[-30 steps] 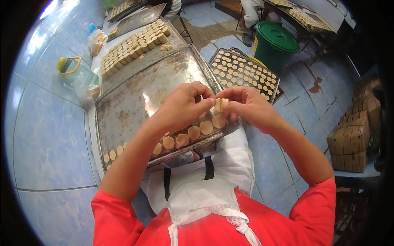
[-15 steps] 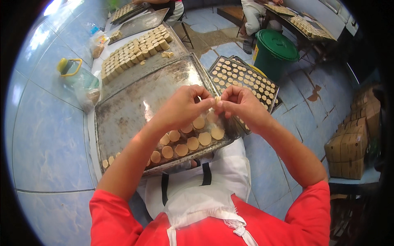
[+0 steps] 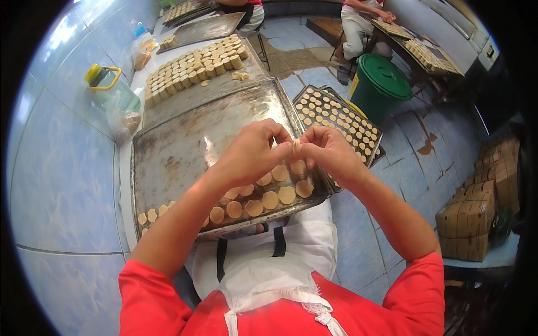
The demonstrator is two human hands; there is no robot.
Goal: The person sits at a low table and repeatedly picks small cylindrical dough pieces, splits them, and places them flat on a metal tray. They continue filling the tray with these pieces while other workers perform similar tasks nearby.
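Observation:
Fingertips of my left hand [image 3: 259,147] and my right hand [image 3: 329,150] meet over the right part of a worn metal baking tray [image 3: 179,145]. Between them they pinch a small piece of pale dough [image 3: 296,145], mostly covered by the fingers. Flat round dough discs [image 3: 270,200] lie in rows along the tray's near edge, just below my hands. My left forearm hides part of those rows. Beyond the tray, many short dough cylinders [image 3: 193,70] stand packed together on another tray, with a few loose dough scraps [image 3: 240,75] beside them.
To the right, a dark tray [image 3: 338,124] holds many small dough rounds, near a lidded green bin [image 3: 384,78]. A yellow-capped plastic jug [image 3: 115,89] stands by the tiled wall. Cardboard boxes [image 3: 468,215] are stacked at right. Two other people sit at far tables.
My hands stay pinched together on the dough piece, their fingers shifting slightly. The whole view has tilted a little, so the trays and bin appear slightly lower.

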